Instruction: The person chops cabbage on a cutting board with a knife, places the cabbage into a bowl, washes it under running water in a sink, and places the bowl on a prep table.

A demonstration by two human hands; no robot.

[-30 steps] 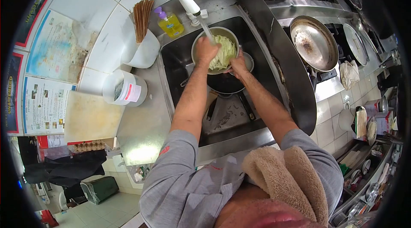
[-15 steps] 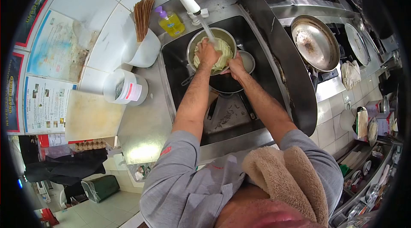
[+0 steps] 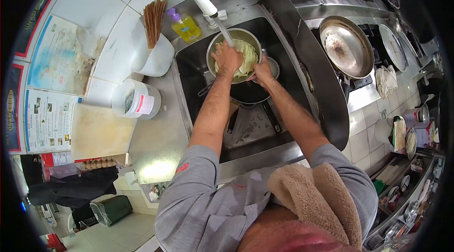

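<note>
Pale green shreds lay under the person's left hand, whose fingers looked spread over them; whether they pinched any could not be told. The right hand was closed on the near right rim of the metal bowl that held the shreds. They looked soft, limp and likely slippery, best gathered loosely from beneath with a cupped palm; the bowl seemed stiff and smooth, probably weightier with wet contents, so its rim gave the surest hold. It was over the dark sink, below the white tap, with a small round vessel just beside the right hand and a dark pan lower down. Farther out, a yellow soap bottle stood behind the sink, and a worn frying pan rested on the stove.
</note>
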